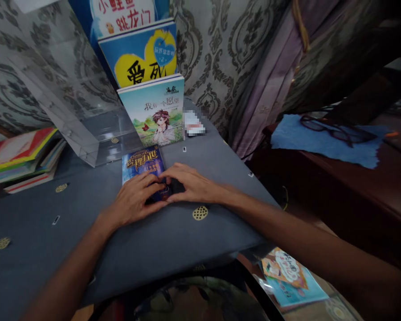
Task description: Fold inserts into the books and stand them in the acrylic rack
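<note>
A small dark-blue book (140, 161) with gold lettering is at the front of the clear display stand (83, 145). My left hand (137, 198) covers its lower left part, fingers across the cover and thumb along the bottom edge. At its right edge, my right hand (195, 185) curves with fingers and thumb on the book. Both hands hold it, and much of the lower cover is hidden. Behind it, a light-green book (153, 116) with a drawn child, a blue-and-yellow book (133, 51) and a blue book with red lettering (123, 15) rise in steps.
A pile of books (23, 156) lies on the left of the grey tablecloth (70, 249). Glasses (337, 129) rest on a blue cloth (294, 138) on the dark red furniture at right. Below the table's right edge are picture books (297, 285). A patterned curtain (217, 49) hangs behind.
</note>
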`<state>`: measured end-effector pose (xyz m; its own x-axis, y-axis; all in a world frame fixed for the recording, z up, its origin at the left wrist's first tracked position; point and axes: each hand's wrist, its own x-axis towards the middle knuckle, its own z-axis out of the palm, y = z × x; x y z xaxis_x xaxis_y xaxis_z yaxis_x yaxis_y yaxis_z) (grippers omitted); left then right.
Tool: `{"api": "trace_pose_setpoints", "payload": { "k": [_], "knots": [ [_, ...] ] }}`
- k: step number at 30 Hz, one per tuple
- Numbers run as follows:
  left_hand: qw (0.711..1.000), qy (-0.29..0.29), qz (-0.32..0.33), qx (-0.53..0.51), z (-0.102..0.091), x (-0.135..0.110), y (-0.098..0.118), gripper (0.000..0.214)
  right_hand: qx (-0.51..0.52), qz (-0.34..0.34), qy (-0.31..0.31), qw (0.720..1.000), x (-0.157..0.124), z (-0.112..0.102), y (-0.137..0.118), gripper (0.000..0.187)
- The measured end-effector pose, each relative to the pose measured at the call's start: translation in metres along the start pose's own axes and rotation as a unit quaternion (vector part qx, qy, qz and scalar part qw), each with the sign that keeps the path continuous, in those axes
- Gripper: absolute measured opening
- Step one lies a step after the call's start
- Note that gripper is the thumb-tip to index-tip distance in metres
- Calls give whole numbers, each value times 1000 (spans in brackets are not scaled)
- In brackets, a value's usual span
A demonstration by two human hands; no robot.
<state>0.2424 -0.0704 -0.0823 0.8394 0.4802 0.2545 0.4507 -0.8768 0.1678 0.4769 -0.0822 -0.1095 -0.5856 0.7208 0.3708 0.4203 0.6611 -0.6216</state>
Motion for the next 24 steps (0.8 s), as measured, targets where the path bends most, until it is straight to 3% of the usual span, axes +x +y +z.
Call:
{"api": "trace_pose_setpoints", "payload": {
  "k": [7, 15, 24],
  "knots": [
    [996, 24, -25, -88, -2, 3, -4, 28, -39, -3, -8, 999, -1, 4, -3, 60],
    [995, 15, -101, -2, 10, 10, -19, 37, -46, 7, -19, 999, -3, 3, 1, 83],
    [987, -36, -139, 69, 19, 45, -57, 51, -29, 39, -36, 998, -3, 2, 2, 91]
  ]
}}
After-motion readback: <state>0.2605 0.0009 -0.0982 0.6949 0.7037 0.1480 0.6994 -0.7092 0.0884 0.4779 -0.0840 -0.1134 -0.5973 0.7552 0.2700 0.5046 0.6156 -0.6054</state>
